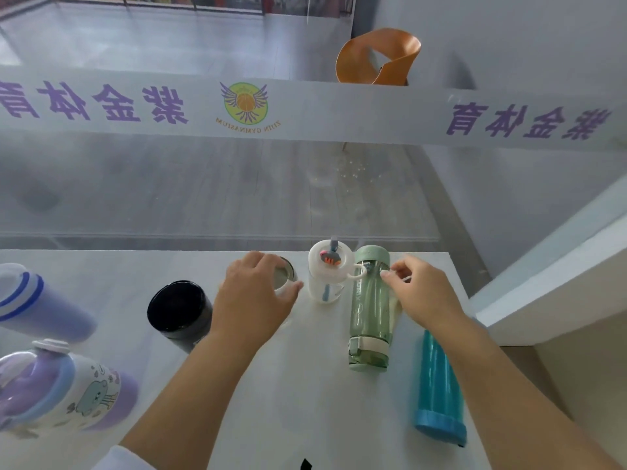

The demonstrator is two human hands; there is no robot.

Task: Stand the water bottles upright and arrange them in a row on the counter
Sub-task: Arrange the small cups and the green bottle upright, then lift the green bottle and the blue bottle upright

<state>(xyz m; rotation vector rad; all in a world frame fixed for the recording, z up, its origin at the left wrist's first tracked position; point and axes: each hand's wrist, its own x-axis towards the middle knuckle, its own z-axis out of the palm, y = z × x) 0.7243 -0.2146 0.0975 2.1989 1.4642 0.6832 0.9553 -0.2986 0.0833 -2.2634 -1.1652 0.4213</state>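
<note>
Head view shows our left hand [258, 293] wrapping a steel bottle [284, 273], right fingers [386, 273] pinching the green bottle [369, 310], likely slippery, best gripped mid-body.

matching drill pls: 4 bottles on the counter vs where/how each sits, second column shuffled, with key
Column 1
1. green bottle
2. blue bottle
3. black bottle
4. clear straw cup

Column 2
A. between the two hands, white lid on
B. lying down, by the right hand
C. left of the left hand
D. lying at the counter's right edge

Pairs: 1-B, 2-D, 3-C, 4-A
</note>
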